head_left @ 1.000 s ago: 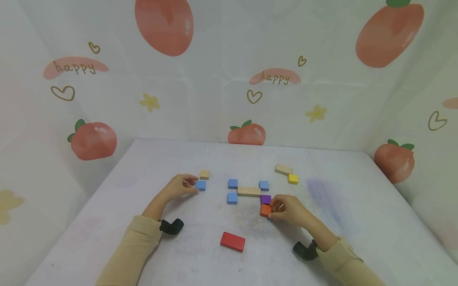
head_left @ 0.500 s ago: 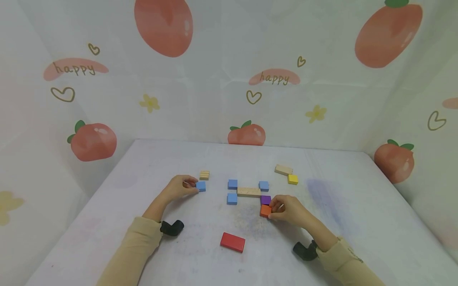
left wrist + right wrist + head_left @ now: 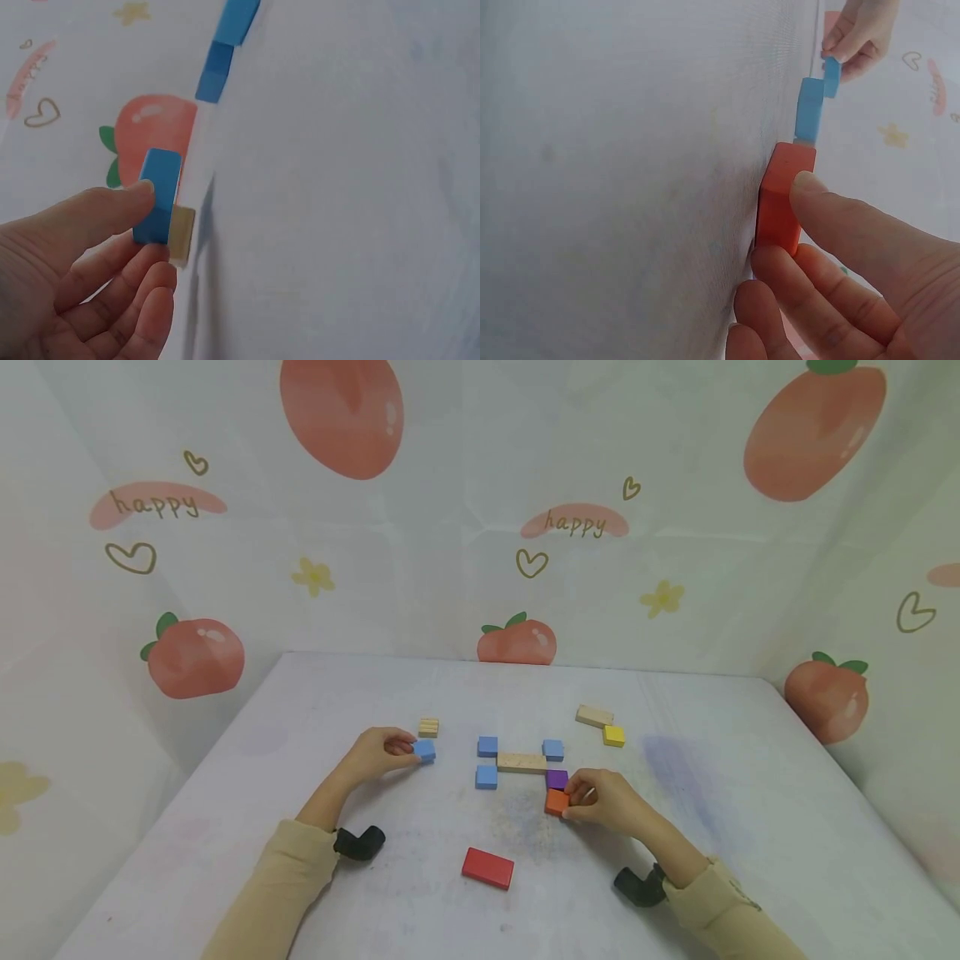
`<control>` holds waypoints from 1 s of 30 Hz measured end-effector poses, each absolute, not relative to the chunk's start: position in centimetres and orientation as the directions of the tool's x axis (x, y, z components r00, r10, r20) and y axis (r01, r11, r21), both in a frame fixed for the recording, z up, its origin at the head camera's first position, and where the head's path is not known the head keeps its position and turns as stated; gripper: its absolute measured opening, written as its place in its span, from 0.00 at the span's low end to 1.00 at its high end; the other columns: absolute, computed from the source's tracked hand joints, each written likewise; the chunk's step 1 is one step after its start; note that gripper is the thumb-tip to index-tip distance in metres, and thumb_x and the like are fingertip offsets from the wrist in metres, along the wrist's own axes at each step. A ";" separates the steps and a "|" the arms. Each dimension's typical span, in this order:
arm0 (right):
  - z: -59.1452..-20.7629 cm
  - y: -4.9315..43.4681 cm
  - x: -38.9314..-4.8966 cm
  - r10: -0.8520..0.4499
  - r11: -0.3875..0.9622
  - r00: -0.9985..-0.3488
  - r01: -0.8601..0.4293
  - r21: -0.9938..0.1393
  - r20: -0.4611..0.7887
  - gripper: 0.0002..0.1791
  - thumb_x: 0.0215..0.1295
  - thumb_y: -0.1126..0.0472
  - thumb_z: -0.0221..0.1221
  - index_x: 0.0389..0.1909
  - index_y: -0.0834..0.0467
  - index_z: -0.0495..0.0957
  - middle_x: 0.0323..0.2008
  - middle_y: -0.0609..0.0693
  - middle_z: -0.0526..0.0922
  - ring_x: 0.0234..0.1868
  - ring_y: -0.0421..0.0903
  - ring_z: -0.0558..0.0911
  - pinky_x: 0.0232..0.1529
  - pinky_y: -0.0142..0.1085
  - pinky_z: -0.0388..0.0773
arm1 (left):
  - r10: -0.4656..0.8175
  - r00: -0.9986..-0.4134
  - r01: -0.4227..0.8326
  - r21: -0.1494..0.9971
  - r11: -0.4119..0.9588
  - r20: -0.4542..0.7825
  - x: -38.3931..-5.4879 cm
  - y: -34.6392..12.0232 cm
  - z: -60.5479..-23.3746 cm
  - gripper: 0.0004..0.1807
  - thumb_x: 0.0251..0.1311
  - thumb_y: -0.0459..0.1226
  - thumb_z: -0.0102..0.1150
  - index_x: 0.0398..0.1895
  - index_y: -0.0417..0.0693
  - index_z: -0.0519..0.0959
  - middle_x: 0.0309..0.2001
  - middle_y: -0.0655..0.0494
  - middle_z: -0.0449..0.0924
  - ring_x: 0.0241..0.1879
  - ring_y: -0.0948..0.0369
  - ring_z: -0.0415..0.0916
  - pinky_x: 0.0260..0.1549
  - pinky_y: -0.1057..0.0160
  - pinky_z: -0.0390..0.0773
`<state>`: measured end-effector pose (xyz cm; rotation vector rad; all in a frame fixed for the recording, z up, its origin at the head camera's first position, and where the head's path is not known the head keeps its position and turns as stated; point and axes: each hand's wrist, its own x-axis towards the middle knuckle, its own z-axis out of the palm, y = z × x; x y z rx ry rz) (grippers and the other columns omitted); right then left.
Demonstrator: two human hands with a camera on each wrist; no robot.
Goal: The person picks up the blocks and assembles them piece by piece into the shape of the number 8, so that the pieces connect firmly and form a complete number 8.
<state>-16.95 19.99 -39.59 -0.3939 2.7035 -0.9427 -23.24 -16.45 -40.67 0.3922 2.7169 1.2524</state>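
My left hand [image 3: 378, 752] pinches a small blue block [image 3: 425, 752] between thumb and fingers. In the left wrist view this blue block [image 3: 157, 195] looks slightly raised, with a shadow beside it. At the right, my right hand [image 3: 606, 797] holds an orange block [image 3: 557, 802] by its right side. The orange block sits just in front of a purple block [image 3: 557, 779]. A speckled wooden bar [image 3: 522, 763] lies in the middle. Blue blocks stand near its ends: one back left [image 3: 487, 747], one front left [image 3: 487, 777], one back right [image 3: 553, 750].
A red rectangular block [image 3: 487, 868] lies near the front of the white table [image 3: 420, 910]. Behind the left hand is a ridged wooden block [image 3: 429, 727]. At the back right, a plain wooden block [image 3: 595, 716] lies beside a yellow block [image 3: 614, 736].
My left hand has shifted slightly right with the blue block, which is now a little turned. My right hand and the orange block have stayed in place.
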 end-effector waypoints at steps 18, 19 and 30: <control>-39.5 19.9 -16.9 -0.331 0.761 -0.933 -0.177 -0.624 -0.139 0.14 0.50 0.61 0.68 0.35 0.60 0.76 0.30 0.48 0.81 0.30 0.41 0.77 0.34 0.34 0.77 | 0.434 -0.901 0.255 0.794 0.551 -0.012 -20.9 -13.3 -39.3 0.17 0.51 0.36 0.66 0.43 0.36 0.78 0.35 0.49 0.80 0.34 0.63 0.75 0.36 0.72 0.76; -39.5 19.9 -16.9 -0.331 0.761 -0.933 -0.177 -0.624 -0.139 0.14 0.50 0.61 0.68 0.36 0.60 0.76 0.30 0.48 0.81 0.30 0.41 0.77 0.34 0.34 0.77 | 0.446 -0.895 0.262 0.798 0.543 -0.010 -20.8 -13.1 -39.3 0.17 0.51 0.35 0.66 0.43 0.36 0.78 0.34 0.49 0.80 0.34 0.63 0.75 0.36 0.72 0.76; -39.5 19.9 -16.9 -0.328 0.764 -0.934 -0.174 -0.621 -0.142 0.14 0.49 0.61 0.69 0.36 0.60 0.76 0.31 0.48 0.81 0.30 0.41 0.78 0.34 0.34 0.77 | 0.508 -0.861 0.277 0.806 0.524 -0.034 -20.0 -11.6 -39.6 0.16 0.49 0.36 0.68 0.40 0.38 0.78 0.33 0.51 0.80 0.32 0.64 0.74 0.33 0.74 0.75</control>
